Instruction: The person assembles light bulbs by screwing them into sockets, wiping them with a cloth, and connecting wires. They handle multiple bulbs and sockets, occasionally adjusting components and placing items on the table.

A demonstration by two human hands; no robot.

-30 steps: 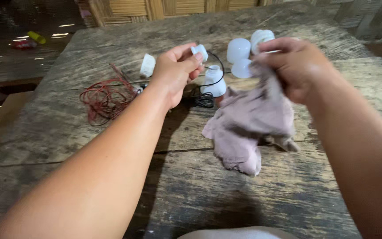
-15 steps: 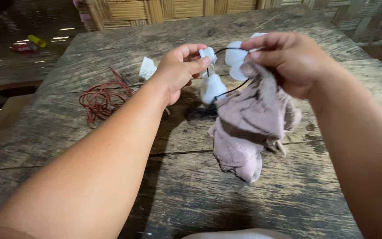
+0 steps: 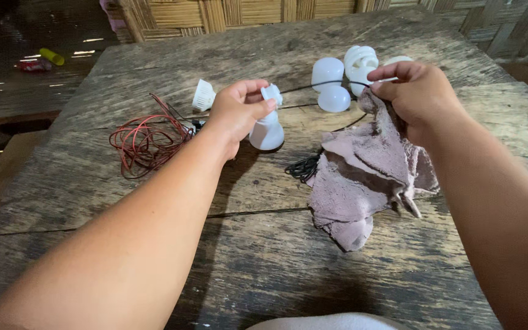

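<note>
Big weathered wooden table (image 3: 154,244), with a pinkish rag (image 3: 362,177) hanging off the right hand (image 3: 420,98), fingers pinching the cloth plus a thin black cable (image 3: 313,87). Left hand (image 3: 236,113) has fingers curled round a white bulb (image 3: 267,129) just above the tabletop. Red wire coil (image 3: 145,140) sits left, more bulbs (image 3: 337,79) behind.

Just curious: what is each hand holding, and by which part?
Left hand holds a white bulb by its socket end; right hand pinches a grey rag by its top.
</note>
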